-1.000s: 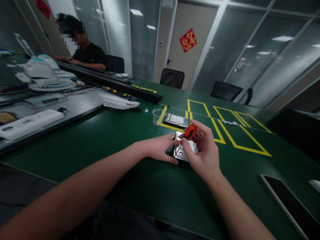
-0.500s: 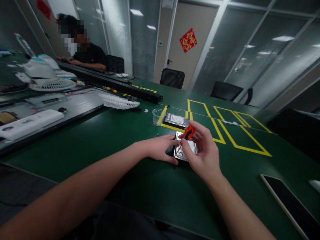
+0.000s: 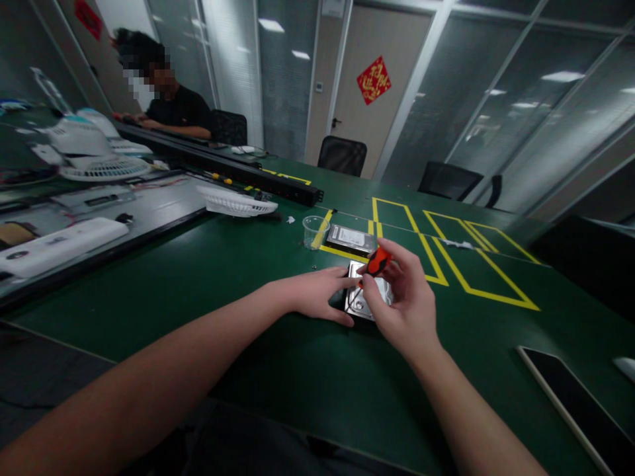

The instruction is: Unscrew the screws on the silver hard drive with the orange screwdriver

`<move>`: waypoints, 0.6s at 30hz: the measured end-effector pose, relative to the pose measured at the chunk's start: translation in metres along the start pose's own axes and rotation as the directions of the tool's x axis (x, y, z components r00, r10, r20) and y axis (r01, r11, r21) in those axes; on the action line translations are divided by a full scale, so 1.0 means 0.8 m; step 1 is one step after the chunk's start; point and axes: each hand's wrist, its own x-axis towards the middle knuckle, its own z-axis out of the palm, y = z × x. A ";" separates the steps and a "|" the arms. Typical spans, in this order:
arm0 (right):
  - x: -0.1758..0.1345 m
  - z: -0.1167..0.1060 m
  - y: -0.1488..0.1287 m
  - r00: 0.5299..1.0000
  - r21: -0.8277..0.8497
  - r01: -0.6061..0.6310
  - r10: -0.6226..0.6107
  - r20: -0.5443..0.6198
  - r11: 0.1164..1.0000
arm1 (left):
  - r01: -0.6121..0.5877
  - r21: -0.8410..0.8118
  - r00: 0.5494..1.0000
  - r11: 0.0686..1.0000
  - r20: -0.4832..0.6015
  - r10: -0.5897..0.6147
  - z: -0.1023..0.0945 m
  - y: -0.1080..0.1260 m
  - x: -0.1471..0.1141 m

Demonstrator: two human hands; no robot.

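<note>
A silver hard drive [image 3: 355,305] lies on the green table in front of me. My left hand [image 3: 321,295] grips its left side, thumb along the near edge and fingers over the far part. Above the drive, my right hand [image 3: 404,294] pinches the red and black handle of a screwdriver [image 3: 380,260]. The thin shaft slants down to the left onto the drive's metal cover, near its left edge; the exact tip is hard to make out. Just beyond, a second hard drive [image 3: 351,238] lies label up, beside a clear plastic cup [image 3: 314,233].
A white grille-like part [image 3: 238,201] and a long black bar [image 3: 278,182] lie to the far left, near a white fan [image 3: 84,147]. A dark-screened phone-like slab [image 3: 570,390] lies at the right. Across the table sits a person [image 3: 181,109]. Yellow tape [image 3: 486,291] marks rectangles.
The screwdriver handle has turned and tilted slightly in my right hand, which has shifted a touch to the right. My left hand and the hard drive stay in place.
</note>
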 end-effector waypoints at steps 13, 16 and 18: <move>-0.004 0.003 0.007 1.000 0.042 0.016 -0.017 0.019 0.999 | 0.018 -0.034 1.000 0.999 0.013 -0.018 0.000 0.004 0.002; -0.002 0.001 0.007 0.999 -0.013 0.039 -0.039 0.006 0.999 | 0.035 -0.036 0.999 0.999 0.005 -0.035 0.001 0.003 0.002; 0.000 0.000 0.006 0.998 -0.045 0.054 -0.054 -0.010 0.998 | 0.046 -0.032 0.999 0.998 0.014 -0.046 0.001 0.003 0.002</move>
